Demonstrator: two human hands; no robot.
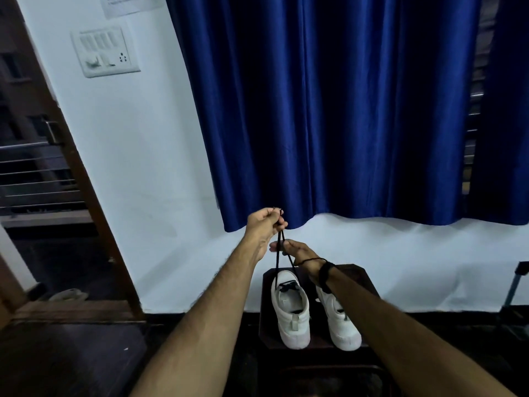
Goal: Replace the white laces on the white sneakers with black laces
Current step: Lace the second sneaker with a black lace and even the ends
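Deep blue satin curtain (337,110) fills the upper middle of the view, hem hanging just above a pale wall band. White wall (137,156) to its left carries a switch panel (105,51). Far left: brown wooden door frame (71,156) with horizontal metal rails (34,179) beyond it.

Low centre: dark wooden stool (359,277) on a dark floor. Two white sneakers (292,310) stand side by side on it, heels toward the camera, toes toward the wall. The right sneaker is partly covered by the right forearm; its lacing cannot be seen.

Left sneaker: black lace (279,260) is threaded across the upper eyelets near the tongue. Both strands rise from there, taut, converging upward.

Left hand (264,224), raised above the stool in front of the curtain hem: fingers curled tight, pinching both lace ends together at the top; short tips poke out above the fist.

Right hand (294,249), lower and just beside the left: fingers bent around the strands where they pass, apparently holding them; the exact grip is hard to make out. A dark band (326,272) and thin black thread sit on the right wrist.

A pale slipper (68,295) lies on the floor by the door frame.
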